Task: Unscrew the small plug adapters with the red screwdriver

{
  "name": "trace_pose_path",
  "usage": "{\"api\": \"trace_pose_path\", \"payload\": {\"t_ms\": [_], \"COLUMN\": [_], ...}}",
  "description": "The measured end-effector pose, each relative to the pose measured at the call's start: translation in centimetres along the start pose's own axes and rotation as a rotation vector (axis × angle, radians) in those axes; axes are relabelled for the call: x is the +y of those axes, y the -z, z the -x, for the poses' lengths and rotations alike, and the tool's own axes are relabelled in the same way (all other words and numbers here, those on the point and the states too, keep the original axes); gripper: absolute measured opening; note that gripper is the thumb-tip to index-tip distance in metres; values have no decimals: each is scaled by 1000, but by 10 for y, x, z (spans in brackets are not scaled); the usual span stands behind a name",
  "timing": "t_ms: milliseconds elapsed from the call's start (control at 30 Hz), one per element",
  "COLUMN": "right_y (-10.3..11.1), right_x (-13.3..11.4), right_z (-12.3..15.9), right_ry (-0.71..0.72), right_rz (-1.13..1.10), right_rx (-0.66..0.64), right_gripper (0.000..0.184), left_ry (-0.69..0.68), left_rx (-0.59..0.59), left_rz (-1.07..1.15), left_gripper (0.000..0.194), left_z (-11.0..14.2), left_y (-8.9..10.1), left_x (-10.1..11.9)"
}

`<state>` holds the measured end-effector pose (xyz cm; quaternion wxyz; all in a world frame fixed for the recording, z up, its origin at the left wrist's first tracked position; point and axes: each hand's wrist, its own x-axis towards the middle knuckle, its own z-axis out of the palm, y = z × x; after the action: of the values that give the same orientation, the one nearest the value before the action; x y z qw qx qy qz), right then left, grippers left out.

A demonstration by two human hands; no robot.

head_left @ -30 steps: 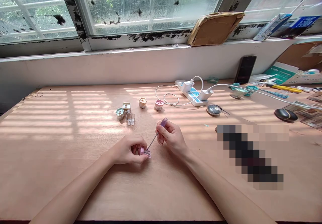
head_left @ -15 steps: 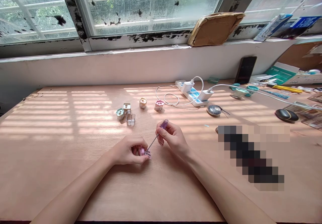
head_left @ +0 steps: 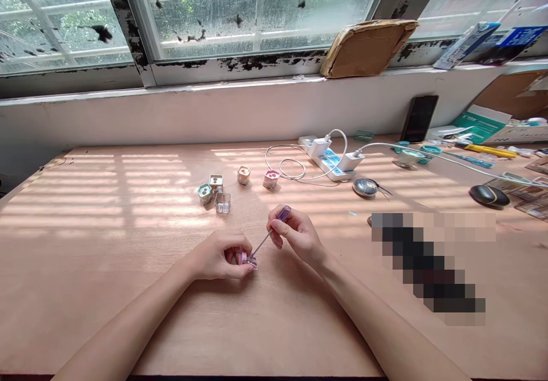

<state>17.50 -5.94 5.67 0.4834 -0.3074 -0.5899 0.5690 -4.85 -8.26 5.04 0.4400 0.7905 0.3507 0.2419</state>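
Observation:
My left hand is closed around a small pink pencil sharpener, held low over the table with its metal blade part facing right. In my right hand is a screwdriver with a purple handle, pinched between thumb and fingers. Its thin shaft slants down to the left, and the tip meets the sharpener's metal part. Farther back stand a teal sharpener, a beige one, an orange-tinted one and a pink-red one. A clear container sits beside the teal one.
At the back, a power strip carries white plugs and cables. To the right are a round silver object, a black mouse, a pixelated dark object and a yellow cutter. A phone leans on the wall.
My right hand has shifted slightly right, and the screwdriver handle leans farther to the right. The tip stays at the sharpener, and my left hand keeps its place.

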Motion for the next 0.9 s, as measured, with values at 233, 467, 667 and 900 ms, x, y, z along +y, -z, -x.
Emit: {"api": "trace_pose_path", "payload": {"t_ms": [233, 467, 667, 900], "right_y": [1, 4, 4, -4], "right_x": [-2, 4, 6, 11], "right_z": [0, -1, -2, -2], "right_ry": [-65, -12, -73, -105], "right_rz": [121, 219, 217, 77], "right_rx": [41, 44, 57, 83], "right_gripper": [48, 58, 51, 43], "left_ry": [-131, -186, -189, -192], "left_rx": [-5, -7, -4, 2], "left_rz": [-121, -197, -281, -370], "left_gripper": [9, 7, 8, 8], "left_z": [-1, 0, 1, 1], "left_y": [-2, -5, -1, 0], "left_x": [0, -1, -1, 1]}}
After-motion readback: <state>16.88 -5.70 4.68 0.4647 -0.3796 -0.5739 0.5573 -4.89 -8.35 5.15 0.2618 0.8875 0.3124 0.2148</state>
